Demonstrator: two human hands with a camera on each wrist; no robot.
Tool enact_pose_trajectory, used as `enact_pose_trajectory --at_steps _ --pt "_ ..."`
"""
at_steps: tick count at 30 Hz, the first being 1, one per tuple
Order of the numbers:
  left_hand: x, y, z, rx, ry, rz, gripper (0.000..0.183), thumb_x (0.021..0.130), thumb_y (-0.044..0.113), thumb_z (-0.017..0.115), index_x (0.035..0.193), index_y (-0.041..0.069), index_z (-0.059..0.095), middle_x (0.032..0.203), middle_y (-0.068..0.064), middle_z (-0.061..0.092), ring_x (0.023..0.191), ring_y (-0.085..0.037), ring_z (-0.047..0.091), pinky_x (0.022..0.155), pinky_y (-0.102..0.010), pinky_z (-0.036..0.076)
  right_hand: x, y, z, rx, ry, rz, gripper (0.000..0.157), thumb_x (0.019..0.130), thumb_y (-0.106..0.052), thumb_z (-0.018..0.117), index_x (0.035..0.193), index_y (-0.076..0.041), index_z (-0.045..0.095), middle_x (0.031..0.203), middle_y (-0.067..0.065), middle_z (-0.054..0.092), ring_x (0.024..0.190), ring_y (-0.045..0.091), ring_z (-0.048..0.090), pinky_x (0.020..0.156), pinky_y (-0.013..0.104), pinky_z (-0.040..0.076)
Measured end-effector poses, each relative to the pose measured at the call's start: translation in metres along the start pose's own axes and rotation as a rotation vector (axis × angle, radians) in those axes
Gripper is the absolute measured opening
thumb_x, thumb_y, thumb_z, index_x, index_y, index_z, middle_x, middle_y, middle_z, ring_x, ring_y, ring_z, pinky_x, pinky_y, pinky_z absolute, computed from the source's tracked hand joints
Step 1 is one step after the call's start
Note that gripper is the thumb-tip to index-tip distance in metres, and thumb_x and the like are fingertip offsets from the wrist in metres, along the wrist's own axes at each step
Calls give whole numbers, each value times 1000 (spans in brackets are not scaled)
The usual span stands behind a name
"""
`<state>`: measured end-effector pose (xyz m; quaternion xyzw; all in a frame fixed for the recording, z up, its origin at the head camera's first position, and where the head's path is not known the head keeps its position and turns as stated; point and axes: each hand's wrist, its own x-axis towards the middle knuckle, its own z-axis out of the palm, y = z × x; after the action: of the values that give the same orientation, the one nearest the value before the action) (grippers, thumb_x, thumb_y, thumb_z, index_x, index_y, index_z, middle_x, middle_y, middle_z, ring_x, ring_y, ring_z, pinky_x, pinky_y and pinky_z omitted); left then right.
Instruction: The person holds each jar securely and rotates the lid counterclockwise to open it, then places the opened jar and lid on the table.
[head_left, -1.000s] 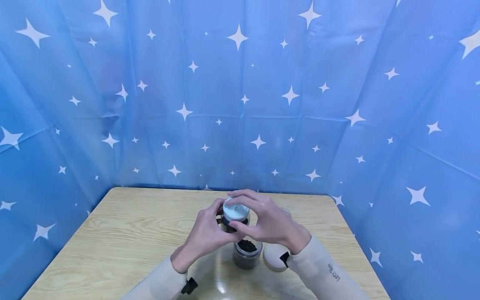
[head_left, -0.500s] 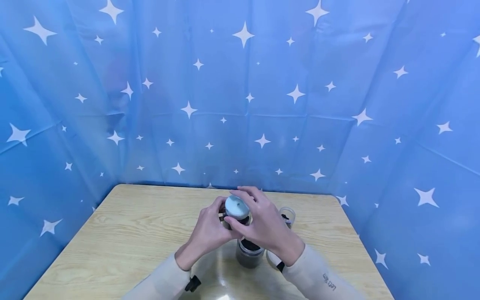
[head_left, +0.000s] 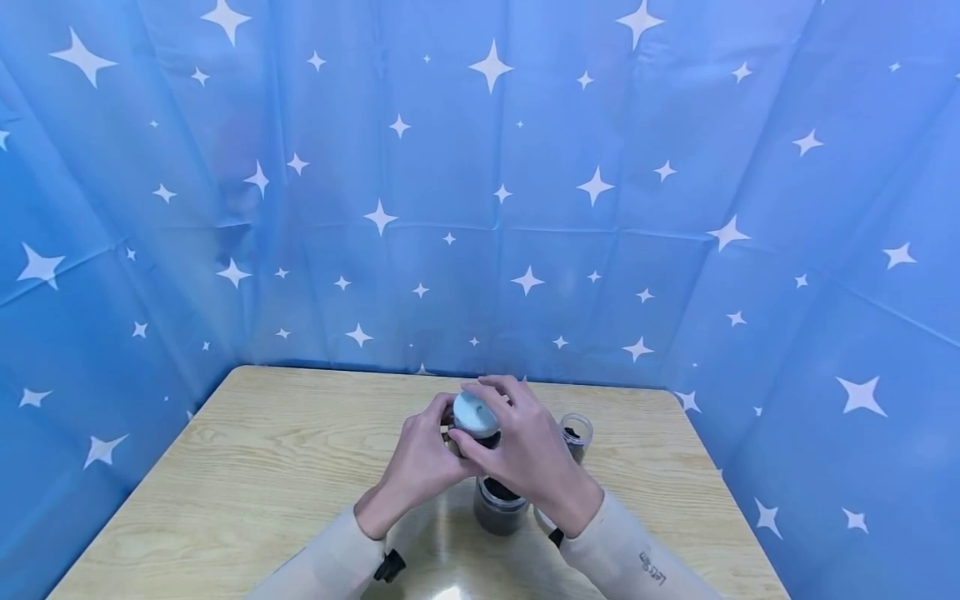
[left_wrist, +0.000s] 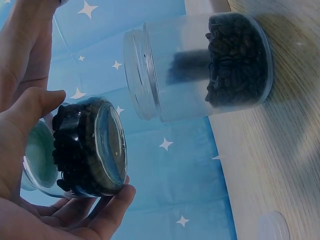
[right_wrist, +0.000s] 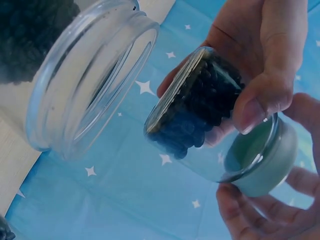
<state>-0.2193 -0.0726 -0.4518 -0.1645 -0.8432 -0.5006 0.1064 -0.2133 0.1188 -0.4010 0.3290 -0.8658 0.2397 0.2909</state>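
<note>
My left hand grips a small glass jar of dark coffee beans above the table, its thumb and fingers round the glass. My right hand holds the pale green lid at the jar's mouth, fingertips round its rim. From the right wrist view, the lid's rounded side sits right at the jar's glass rim, and the beans lie in the lower part of the jar. Below both hands, a larger open glass jar, partly filled with coffee beans, stands upright on the table.
A clear container with dark contents stands behind my right wrist. A white round lid lies on the wooden table, mostly hidden by my right sleeve. A blue curtain with white stars hangs around the table's back and sides.
My right hand has turned on the lid, its fingers moving from across the top toward the rim. The wrist has dropped left, uncovering the rear container. The head view has shifted slightly.
</note>
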Motion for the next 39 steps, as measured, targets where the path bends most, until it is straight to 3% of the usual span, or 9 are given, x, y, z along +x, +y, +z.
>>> enact_pose_trajectory --at_steps 10,25,39 --pt "0 0 2 -46 -21 -5 72 82 20 104 145 11 69 130 -9 83 120 -24 81 93 -29 71 -1 0 0 -6 6 0 48 97 -33 98 138 -13 81 137 17 78 119 32 79 84 38 73" --pt "0 3 3 -48 -37 -6 71 81 19 103 143 12 69 127 -7 82 115 -21 80 89 -22 67 -3 2 -4 -6 5 -9 43 97 -31 98 133 -13 83 136 15 78 121 32 79 85 37 73" --pt "-4 7 3 -33 -49 20 74 78 17 102 143 12 68 124 -6 82 112 -18 81 94 -27 70 -6 8 -11 110 -16 -47 39 97 -26 97 131 -13 83 134 10 78 119 30 80 85 35 72"
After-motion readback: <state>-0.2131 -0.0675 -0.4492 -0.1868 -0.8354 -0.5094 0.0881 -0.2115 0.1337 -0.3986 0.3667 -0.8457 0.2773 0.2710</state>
